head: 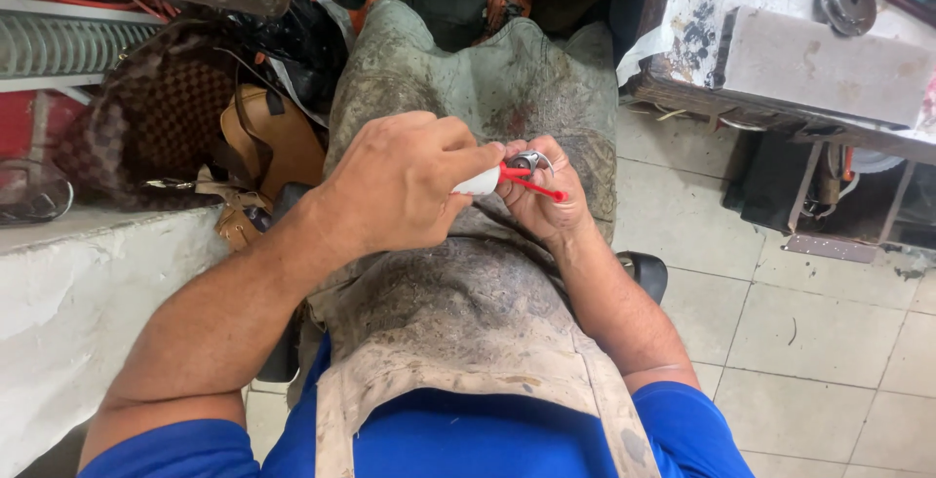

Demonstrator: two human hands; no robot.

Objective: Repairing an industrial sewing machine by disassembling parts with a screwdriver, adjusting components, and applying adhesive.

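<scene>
Glue tube (480, 182), light and squishy: left hand (400, 186) is pinching its body, right hand (542, 195) is gripping a small metal buckle (528, 159).

The person wears a bright blue shirt with short sleeves (171, 444) and a big dirty apron (458, 312), grey and tan with dark stains, with wide straps going up over the chest.
</scene>
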